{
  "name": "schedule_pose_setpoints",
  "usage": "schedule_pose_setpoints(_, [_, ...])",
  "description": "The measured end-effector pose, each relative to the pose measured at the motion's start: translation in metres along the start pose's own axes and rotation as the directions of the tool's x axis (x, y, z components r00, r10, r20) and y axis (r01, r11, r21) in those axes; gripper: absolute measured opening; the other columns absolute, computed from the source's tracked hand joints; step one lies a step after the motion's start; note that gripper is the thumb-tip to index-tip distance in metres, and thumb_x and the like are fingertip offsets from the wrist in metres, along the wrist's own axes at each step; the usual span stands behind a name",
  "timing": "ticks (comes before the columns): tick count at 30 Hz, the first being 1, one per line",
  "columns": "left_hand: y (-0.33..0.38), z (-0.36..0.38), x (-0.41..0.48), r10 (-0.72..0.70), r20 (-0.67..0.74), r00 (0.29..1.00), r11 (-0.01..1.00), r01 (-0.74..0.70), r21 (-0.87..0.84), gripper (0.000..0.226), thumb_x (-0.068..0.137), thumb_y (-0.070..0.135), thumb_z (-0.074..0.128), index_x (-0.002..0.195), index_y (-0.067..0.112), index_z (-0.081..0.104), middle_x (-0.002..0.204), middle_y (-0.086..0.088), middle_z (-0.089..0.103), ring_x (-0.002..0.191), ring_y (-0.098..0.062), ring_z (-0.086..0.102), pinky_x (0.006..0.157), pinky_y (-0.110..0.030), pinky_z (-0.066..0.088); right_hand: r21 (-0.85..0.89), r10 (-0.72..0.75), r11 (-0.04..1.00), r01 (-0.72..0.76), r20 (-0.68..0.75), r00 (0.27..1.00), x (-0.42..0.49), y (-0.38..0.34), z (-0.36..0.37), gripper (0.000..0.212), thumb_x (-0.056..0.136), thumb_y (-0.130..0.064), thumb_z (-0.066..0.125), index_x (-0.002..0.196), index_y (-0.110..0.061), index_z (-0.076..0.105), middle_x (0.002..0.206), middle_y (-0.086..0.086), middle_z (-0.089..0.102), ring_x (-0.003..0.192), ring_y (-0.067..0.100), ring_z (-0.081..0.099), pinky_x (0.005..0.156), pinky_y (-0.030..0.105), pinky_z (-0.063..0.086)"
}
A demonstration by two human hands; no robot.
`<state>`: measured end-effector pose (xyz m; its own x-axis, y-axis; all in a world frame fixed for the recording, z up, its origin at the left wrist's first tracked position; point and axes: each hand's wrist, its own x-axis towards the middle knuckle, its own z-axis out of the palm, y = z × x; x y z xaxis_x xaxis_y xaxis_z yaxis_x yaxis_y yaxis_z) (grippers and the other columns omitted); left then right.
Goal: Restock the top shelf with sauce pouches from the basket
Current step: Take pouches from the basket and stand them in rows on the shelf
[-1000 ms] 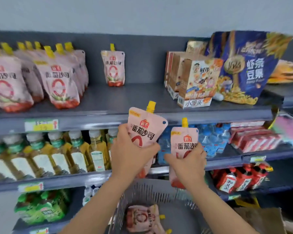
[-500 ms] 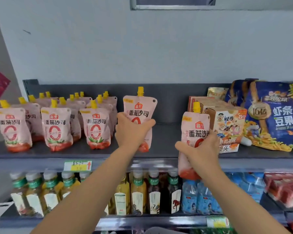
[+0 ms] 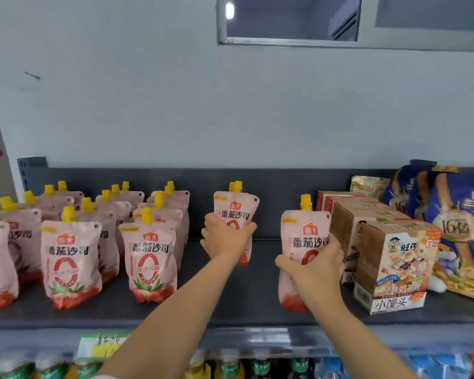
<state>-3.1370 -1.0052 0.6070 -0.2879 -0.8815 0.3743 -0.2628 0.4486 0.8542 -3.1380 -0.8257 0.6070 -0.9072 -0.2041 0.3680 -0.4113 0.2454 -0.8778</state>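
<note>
My left hand [image 3: 225,240] grips a pink sauce pouch [image 3: 237,209] with a yellow cap, upright over the middle of the dark top shelf [image 3: 230,302], in front of another pouch whose cap peeks out behind it. My right hand [image 3: 312,266] grips a second pouch [image 3: 301,233] upright near the shelf's front, close beside the brown snack boxes. Several matching pouches [image 3: 148,258] stand in rows on the left half of the shelf. The basket is out of view.
Brown snack boxes [image 3: 389,258] and blue snack bags [image 3: 460,228] fill the shelf's right end. Bare shelf lies between the pouch rows and the boxes. A price tag [image 3: 101,343] hangs on the shelf edge; bottles [image 3: 230,365] line the shelf below.
Both hands have lifted their pouches from above the basket up onto the top shelf. The view has tilted upward, so the basket and lower shelves have dropped out of sight.
</note>
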Motion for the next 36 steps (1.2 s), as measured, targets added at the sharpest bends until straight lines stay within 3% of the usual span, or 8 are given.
schedule_pose_setpoints(11, [-0.027, 0.048, 0.047, 0.013, -0.03, 0.999, 0.998, -0.011, 0.068, 0.081, 0.057, 0.052, 0.08, 0.115, 0.012, 0.04, 0.114, -0.009, 0.052, 0.109, -0.029, 0.05, 0.096, -0.047, 0.042, -0.041, 0.015, 0.999, -0.016, -0.018, 1.0, 0.018, 0.017, 0.039, 0.109, 0.053, -0.032, 0.083, 0.141, -0.018, 0.02, 0.129, 0.0, 0.032, 0.124, 0.022, 0.026, 0.105, 0.046, 0.028])
schedule_pose_setpoints(15, [-0.03, 0.056, 0.054, 0.003, -0.043, 0.999, 1.0, -0.002, 0.029, 0.082, 0.058, 0.048, 0.082, 0.117, 0.012, 0.039, 0.116, -0.009, 0.05, 0.112, -0.029, 0.049, 0.099, -0.048, 0.04, -0.028, 0.011, 1.0, -0.011, -0.021, 1.0, 0.02, 0.02, 0.046, 0.107, 0.054, -0.029, 0.082, 0.14, -0.02, 0.02, 0.121, -0.006, 0.03, 0.121, 0.019, 0.025, 0.104, 0.045, 0.027])
schedule_pose_setpoints(22, [-0.035, 0.06, 0.059, -0.026, -0.048, 0.999, 0.999, 0.025, -0.028, 0.083, 0.058, 0.047, 0.083, 0.118, 0.01, 0.038, 0.116, -0.01, 0.05, 0.115, -0.029, 0.048, 0.099, -0.049, 0.038, 0.0, 0.024, 1.0, -0.024, -0.043, 0.999, 0.016, 0.024, 0.052, 0.104, 0.054, -0.028, 0.083, 0.139, -0.018, 0.024, 0.125, -0.002, 0.034, 0.12, 0.021, 0.028, 0.104, 0.048, 0.03])
schedule_pose_setpoints(30, [-0.04, 0.059, 0.059, 0.018, 0.049, 0.999, 0.998, -0.015, -0.063, 0.104, 0.046, 0.054, 0.088, 0.122, 0.017, 0.027, 0.122, -0.006, 0.038, 0.114, -0.024, 0.045, 0.09, -0.046, 0.049, 0.001, 0.014, 1.0, -0.014, -0.047, 0.999, 0.014, 0.026, 0.052, 0.106, 0.055, -0.028, 0.082, 0.141, -0.015, 0.021, 0.129, 0.001, 0.036, 0.122, 0.024, 0.029, 0.104, 0.05, 0.031])
schedule_pose_setpoints(36, [-0.052, 0.054, 0.057, 0.092, 0.134, 0.987, 0.99, -0.076, -0.119, 0.101, 0.053, 0.036, 0.089, 0.126, 0.023, 0.022, 0.126, -0.003, 0.04, 0.117, -0.021, 0.046, 0.089, -0.04, 0.049, 0.022, 0.011, 1.0, -0.01, -0.055, 0.998, 0.012, 0.03, 0.052, 0.107, 0.049, -0.033, 0.08, 0.139, -0.016, 0.024, 0.127, 0.002, 0.041, 0.119, 0.025, 0.031, 0.102, 0.053, 0.034])
